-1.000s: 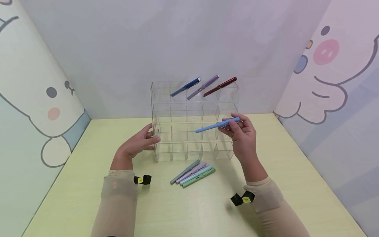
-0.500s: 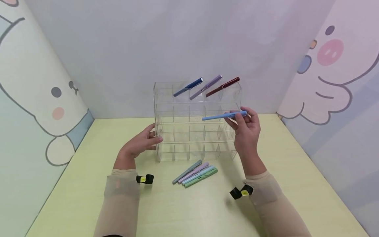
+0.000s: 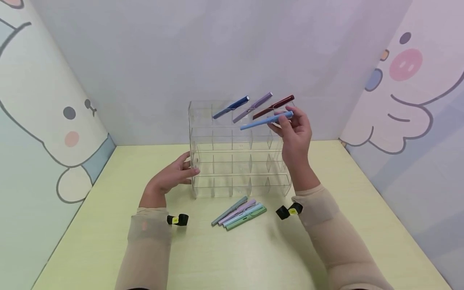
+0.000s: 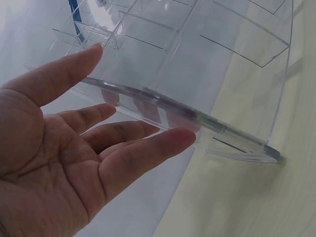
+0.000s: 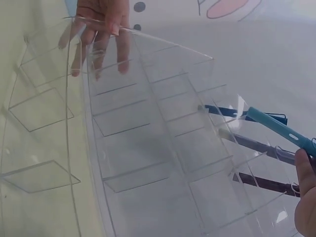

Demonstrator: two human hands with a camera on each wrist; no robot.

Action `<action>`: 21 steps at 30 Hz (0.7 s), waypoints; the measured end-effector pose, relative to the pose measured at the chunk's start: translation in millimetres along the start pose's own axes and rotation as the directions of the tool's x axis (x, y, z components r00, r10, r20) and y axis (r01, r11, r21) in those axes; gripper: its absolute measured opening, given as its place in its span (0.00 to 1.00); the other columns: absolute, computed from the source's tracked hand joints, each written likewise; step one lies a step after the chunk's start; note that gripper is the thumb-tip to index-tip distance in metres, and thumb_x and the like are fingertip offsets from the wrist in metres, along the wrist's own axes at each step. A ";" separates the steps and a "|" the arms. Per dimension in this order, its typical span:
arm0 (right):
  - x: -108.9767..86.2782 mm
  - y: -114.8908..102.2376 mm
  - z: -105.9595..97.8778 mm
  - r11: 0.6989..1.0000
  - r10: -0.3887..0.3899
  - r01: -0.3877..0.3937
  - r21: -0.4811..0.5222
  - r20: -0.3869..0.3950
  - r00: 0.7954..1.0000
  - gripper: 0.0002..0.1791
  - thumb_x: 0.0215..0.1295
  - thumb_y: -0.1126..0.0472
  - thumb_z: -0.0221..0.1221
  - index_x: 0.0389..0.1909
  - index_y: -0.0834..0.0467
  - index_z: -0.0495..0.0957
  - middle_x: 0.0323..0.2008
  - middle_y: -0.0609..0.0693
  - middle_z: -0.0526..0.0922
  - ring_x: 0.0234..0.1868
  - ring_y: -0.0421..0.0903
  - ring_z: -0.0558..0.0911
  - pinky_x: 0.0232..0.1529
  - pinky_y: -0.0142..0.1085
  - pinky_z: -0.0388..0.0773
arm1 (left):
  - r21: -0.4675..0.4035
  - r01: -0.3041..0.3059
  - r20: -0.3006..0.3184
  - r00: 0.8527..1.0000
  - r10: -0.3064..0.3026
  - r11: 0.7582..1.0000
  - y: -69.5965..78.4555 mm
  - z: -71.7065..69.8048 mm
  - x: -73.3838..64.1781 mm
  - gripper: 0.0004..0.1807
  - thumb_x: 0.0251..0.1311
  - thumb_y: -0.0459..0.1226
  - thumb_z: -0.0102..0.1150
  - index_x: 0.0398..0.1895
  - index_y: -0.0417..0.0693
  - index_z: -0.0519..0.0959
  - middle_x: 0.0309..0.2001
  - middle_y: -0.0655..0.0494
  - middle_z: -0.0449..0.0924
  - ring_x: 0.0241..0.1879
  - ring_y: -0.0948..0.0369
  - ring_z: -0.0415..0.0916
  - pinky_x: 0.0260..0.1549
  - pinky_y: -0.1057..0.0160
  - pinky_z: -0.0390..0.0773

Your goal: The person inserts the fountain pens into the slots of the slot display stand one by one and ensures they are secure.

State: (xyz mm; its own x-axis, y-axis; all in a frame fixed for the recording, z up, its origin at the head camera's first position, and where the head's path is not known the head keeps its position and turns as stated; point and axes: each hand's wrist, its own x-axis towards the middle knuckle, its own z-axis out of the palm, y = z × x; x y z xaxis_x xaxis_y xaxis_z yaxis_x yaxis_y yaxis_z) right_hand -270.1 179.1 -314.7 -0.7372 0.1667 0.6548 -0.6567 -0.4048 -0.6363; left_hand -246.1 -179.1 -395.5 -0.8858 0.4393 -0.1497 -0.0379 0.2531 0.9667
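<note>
A clear acrylic pen rack with tiers of small compartments stands on the table. In its top tier lean a dark blue pen, a purple pen and a dark red pen. My right hand pinches a light blue pen by its cap end, in front of the top tier at the right. At the rack's left side, my left hand rests with its fingers spread along the side panel; in the left wrist view the fingers are loosely bent, not gripping.
Several capped pens lie side by side on the table before the rack, among them a grey-green pen and a green pen. A pale wall rises behind the rack. Cartoon-printed panels flank the table.
My right hand has risen with the light blue pen from the rack's lower tiers to the top tier, first rightward, then back left. The left hand stays at the rack's side.
</note>
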 end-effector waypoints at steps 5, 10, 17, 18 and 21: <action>10.5 4.1 8.3 0.996 0.063 -0.061 -0.065 0.040 0.997 0.19 0.68 0.69 0.58 0.57 0.68 0.70 0.44 0.61 0.80 0.42 0.48 0.85 0.46 0.44 0.83 | -0.003 -0.004 0.002 1.000 0.004 1.000 -2.1 -1.1 0.8 0.47 0.67 0.45 0.59 0.79 0.61 0.39 0.74 0.39 0.57 0.66 0.42 0.68 0.60 0.43 0.73; 12.3 12.9 15.7 0.990 0.096 -0.085 -0.112 0.097 0.991 0.17 0.68 0.67 0.58 0.56 0.64 0.72 0.45 0.64 0.80 0.43 0.48 0.86 0.47 0.43 0.83 | -0.001 -0.001 0.005 1.000 0.001 1.000 -2.7 -0.9 0.7 0.47 0.68 0.45 0.59 0.79 0.61 0.39 0.74 0.39 0.57 0.66 0.42 0.68 0.60 0.43 0.73; 11.8 23.2 23.2 0.966 0.111 -0.072 -0.246 0.149 0.983 0.17 0.69 0.65 0.58 0.57 0.63 0.73 0.46 0.66 0.79 0.44 0.46 0.85 0.48 0.41 0.83 | -0.007 -0.002 0.009 1.000 0.002 1.000 -2.5 -0.2 0.3 0.47 0.68 0.45 0.59 0.79 0.58 0.38 0.74 0.38 0.56 0.67 0.42 0.67 0.60 0.43 0.73; 11.7 24.0 24.1 0.962 0.119 -0.077 -0.262 0.149 0.982 0.18 0.69 0.65 0.58 0.58 0.64 0.73 0.46 0.65 0.79 0.44 0.46 0.84 0.47 0.41 0.83 | -0.008 -0.002 0.011 1.000 0.002 1.000 -2.3 -0.2 0.2 0.48 0.68 0.45 0.59 0.79 0.58 0.38 0.74 0.38 0.55 0.67 0.42 0.66 0.60 0.43 0.73; 11.4 26.6 27.0 0.950 0.146 -0.096 -0.296 0.154 0.977 0.19 0.69 0.65 0.58 0.59 0.66 0.72 0.45 0.62 0.80 0.43 0.46 0.84 0.47 0.40 0.83 | -0.008 0.002 0.007 1.000 -0.002 1.000 -1.8 -0.6 -0.1 0.48 0.68 0.45 0.59 0.79 0.59 0.38 0.74 0.38 0.55 0.67 0.42 0.66 0.60 0.43 0.73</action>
State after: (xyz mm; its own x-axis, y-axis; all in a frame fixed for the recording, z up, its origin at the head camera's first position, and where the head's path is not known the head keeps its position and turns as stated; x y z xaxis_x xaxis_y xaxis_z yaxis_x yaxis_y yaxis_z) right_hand -291.7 145.9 -313.2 -0.7920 -0.0352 0.6095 -0.6006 -0.1348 -0.7881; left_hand -246.2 -180.1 -397.1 -0.8823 0.4450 -0.1534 -0.0434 0.2476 0.9679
